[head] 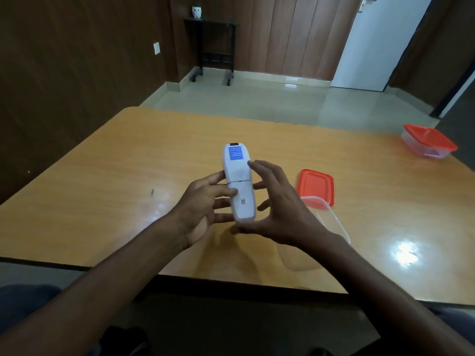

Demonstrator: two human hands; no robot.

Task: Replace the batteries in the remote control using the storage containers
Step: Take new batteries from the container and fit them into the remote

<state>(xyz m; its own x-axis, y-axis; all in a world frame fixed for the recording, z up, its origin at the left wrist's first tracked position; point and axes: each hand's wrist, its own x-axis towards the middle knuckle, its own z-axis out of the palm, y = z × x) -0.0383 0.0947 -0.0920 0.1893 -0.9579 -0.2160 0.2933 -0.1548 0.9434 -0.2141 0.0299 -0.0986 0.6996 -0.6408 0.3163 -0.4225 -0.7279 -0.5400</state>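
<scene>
Fingers (pixel 221 192) of our left hand (pixel 199 209) grip the white remote (pixel 239 181), back up, blue label, cover shut; our right hand (pixel 277 206) hovers open.

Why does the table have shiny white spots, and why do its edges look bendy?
Head view: the glossy table mirrors lights overhead, making glare patches near the clear container; the wide-angle lens curves straight edges; the hands cast soft shadows.
</scene>
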